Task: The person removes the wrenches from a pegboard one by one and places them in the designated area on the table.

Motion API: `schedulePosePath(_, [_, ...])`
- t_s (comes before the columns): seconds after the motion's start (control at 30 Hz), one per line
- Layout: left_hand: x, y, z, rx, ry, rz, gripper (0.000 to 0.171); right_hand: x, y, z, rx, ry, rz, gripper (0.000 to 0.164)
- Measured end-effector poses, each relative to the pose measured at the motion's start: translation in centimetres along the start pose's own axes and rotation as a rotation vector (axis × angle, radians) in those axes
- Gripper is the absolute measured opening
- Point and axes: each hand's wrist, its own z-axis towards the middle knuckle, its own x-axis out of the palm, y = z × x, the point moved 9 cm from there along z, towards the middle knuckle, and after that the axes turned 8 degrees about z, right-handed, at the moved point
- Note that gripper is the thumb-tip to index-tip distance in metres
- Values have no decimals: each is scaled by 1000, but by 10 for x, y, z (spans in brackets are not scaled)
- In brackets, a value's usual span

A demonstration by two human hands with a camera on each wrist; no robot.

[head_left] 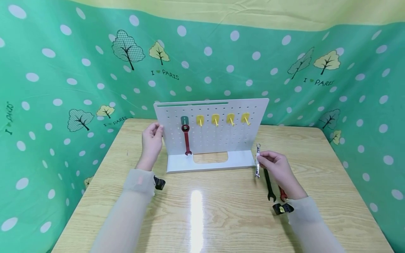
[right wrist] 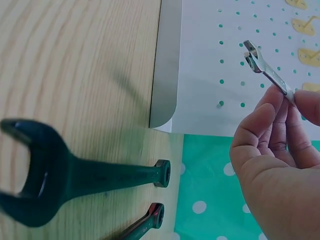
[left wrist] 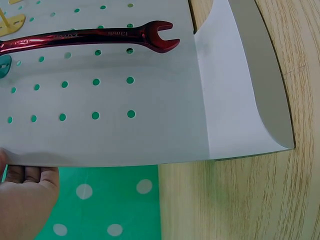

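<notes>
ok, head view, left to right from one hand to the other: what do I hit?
left hand → red wrench → first yellow hook → second yellow hook → third yellow hook → fourth yellow hook → silver wrench → right hand

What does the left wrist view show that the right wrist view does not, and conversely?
Left wrist only: a shiny red metal wrench hanging on the white perforated board, a teal hook, the left hand.

Right wrist only: a silver metal wrench pinched by the right hand, a black metal wrench, another red metal wrench, partly cut off.

Both: that board, yellow hooks, the pale wooden table, the green cloth with white dots.
</notes>
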Motion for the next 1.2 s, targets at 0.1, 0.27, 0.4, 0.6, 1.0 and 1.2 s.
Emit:
schedulePosePath(0.1, [0, 1, 0, -5, 4, 3, 26, -4, -3, -1, 17, -5, -26, 35])
schedulePosePath(0.27, [0, 1, 0, -4, 3, 15, 27, -8, -5, -4, 36, 0, -38, 34])
schedulePosePath(0.4, [0, 1, 1, 5, -1, 15, 27, -12, -8, -6, 49, -1, -19, 37])
schedulePosePath(0.6, [1, 1, 0, 1, 5, 23, 28, -19, -13, -9, 42, -14, -33, 38])
schedulePosePath(1.0, [-1, 1, 1, 14, -5, 11, 26, -35, -17, -11, 52, -39, -71, 38])
schedulePosePath(1.2, [-1, -1, 0, 20, -7, 8, 26, -44, -18, -15, 64, -67, -106, 42])
